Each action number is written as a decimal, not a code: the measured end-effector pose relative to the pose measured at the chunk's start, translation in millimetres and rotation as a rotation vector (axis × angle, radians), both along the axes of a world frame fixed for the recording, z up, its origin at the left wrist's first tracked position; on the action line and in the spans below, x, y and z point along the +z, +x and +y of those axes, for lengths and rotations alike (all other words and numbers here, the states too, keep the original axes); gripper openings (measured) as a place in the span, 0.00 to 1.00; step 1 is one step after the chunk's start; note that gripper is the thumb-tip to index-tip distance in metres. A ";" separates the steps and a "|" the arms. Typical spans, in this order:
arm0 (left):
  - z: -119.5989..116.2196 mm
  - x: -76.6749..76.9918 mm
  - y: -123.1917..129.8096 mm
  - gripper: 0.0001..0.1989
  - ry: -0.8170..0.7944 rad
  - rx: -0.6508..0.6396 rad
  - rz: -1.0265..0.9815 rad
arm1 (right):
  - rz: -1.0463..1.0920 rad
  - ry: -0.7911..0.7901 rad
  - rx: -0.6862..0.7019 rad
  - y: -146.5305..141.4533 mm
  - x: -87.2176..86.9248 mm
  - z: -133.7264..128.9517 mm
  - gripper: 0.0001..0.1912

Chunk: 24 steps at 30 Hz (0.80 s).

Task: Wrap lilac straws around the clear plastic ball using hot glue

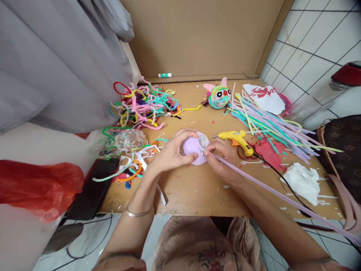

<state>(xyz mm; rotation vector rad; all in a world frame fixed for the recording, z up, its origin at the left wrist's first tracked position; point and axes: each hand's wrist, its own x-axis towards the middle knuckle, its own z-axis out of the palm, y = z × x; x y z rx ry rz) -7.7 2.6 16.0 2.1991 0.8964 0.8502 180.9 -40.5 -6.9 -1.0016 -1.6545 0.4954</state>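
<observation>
My left hand point(180, 148) is wrapped round a clear ball point(203, 141) that is mostly covered in coiled lilac pipe cleaner point(193, 148). A bare patch of the ball shows at its upper right. With thumb and forefinger, my right hand point(221, 158) pinches a lilac pipe cleaner strand point(254, 180) against the edge of the coil. The strand's long free end trails over my right forearm to the lower right. Just beyond that hand lies a yellow hot glue gun point(238, 140), its nozzle pointing left towards the ball.
Tangled pipe cleaners point(143, 105) are heaped at the back left, near another clear ball point(130, 140). A decorated animal-face ball point(219, 96) stands at the back. Straight pipe cleaners point(270, 120), crumpled tissue point(301, 182) and a brown bag point(342, 150) occupy the right. A black phone point(93, 190) lies left.
</observation>
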 end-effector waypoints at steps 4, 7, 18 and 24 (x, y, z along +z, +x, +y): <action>-0.1 0.0 0.1 0.22 -0.004 -0.006 -0.009 | 0.000 -0.002 0.016 0.0 0.1 -0.6 0.07; 0.4 -1.6 -0.2 0.22 0.000 -0.014 -0.014 | -0.003 -0.004 0.012 0.2 0.2 -0.6 0.07; -1.1 -3.8 4.7 0.18 -0.022 0.006 -0.054 | -0.079 0.115 -0.009 -2.8 -7.3 0.8 0.07; -1.2 -5.9 5.4 0.17 -0.047 -0.016 -0.082 | -0.145 0.207 -0.042 -3.8 -9.8 0.4 0.08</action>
